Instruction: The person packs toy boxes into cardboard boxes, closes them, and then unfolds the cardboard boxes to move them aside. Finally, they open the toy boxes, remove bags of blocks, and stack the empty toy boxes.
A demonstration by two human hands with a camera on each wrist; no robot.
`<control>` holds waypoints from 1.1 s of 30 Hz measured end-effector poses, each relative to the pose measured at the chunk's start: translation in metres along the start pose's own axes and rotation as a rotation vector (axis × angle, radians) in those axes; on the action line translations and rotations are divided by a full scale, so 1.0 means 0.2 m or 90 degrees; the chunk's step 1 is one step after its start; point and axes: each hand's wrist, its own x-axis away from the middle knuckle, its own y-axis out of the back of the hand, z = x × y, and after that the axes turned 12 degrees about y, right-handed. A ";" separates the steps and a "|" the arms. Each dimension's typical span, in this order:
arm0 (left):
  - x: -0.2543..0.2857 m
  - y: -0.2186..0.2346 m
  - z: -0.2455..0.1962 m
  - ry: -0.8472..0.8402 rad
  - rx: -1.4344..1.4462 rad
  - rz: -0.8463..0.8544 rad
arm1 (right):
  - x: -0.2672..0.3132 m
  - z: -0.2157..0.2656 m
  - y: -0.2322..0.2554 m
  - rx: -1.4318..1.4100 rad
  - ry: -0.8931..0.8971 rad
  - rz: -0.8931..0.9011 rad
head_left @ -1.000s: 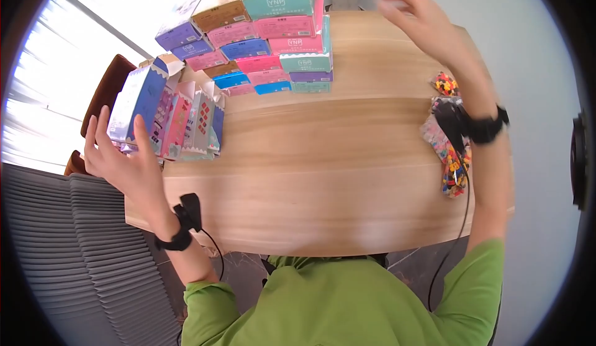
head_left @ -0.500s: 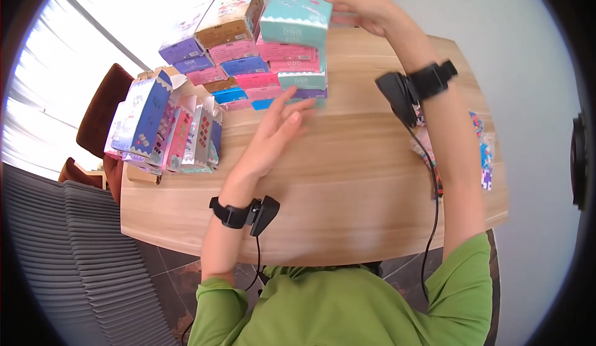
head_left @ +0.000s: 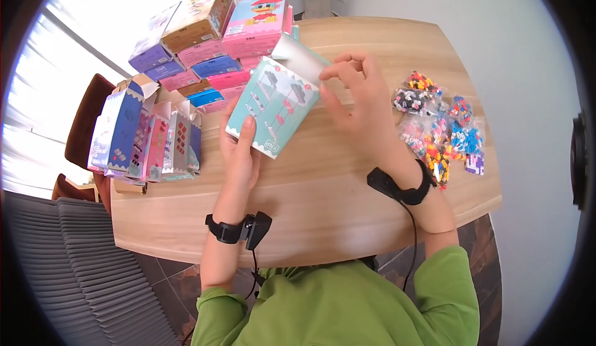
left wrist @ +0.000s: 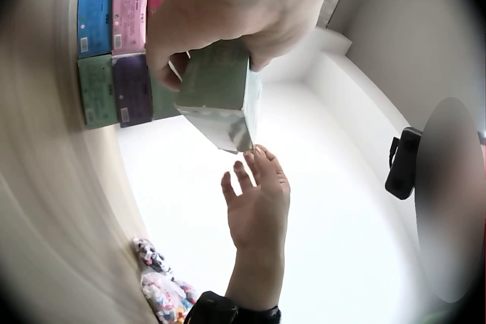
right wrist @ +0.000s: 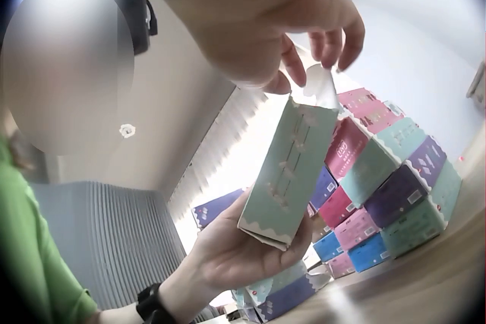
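A teal carton box (head_left: 273, 111) with cloud pictures is held tilted over the table by my left hand (head_left: 238, 159), thumb on its front face. Its lid flap (head_left: 301, 59) stands up, showing a pale inside. At that opened end is my right hand (head_left: 363, 107), fingers loosely bent, fingertips right at the flap. In the left wrist view the right fingertips (left wrist: 258, 153) meet the box's end corner. The right wrist view shows the box (right wrist: 292, 168) resting in the left palm, with the right fingers over its opening. The box's contents are hidden.
Stacked colourful boxes (head_left: 205, 69) stand at the back left, a pink one (head_left: 256, 32) on top. Several opened boxes (head_left: 158, 141) line the table's left edge. Bags of small coloured pieces (head_left: 437, 135) lie at the right. Cables (head_left: 413, 246) hang from both wrist cameras.
The right hand reached to the stack and took the teal box off its top. The box came toward the body into the left hand, and its end flap is now open.
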 end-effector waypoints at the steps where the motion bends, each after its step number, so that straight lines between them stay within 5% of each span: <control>1: 0.00 0.00 0.00 -0.007 -0.011 -0.011 | 0.01 0.01 0.00 0.020 0.021 -0.022; 5: 0.02 0.02 0.02 -0.083 -0.106 -0.058 | 0.04 -0.04 -0.06 -0.175 -0.047 0.050; 8: 0.03 0.02 0.01 -0.138 -0.196 -0.079 | 0.04 -0.09 -0.07 -0.439 -0.272 0.149; 14: 0.11 -0.03 -0.06 -0.200 -0.453 -0.084 | 0.09 -0.10 -0.13 -0.618 -0.413 0.242; 18: 0.21 -0.13 -0.18 -0.237 -0.892 -0.003 | 0.12 -0.11 -0.11 -0.635 -0.458 0.200; 25: 0.28 -0.06 -0.22 -0.201 -0.918 -0.062 | 0.08 -0.05 0.22 -0.362 -0.494 0.195; 29: 0.34 0.11 -0.23 -0.171 -0.968 -0.173 | 0.25 -0.27 0.52 -0.421 -0.446 -0.005; 31: 0.36 0.19 -0.20 -0.137 -1.021 -0.248 | 0.31 -0.32 0.67 -0.429 -0.527 -0.097; 33: 0.36 0.27 -0.16 -0.073 -1.066 -0.316 | 0.37 -0.41 0.81 -0.417 -0.546 -0.061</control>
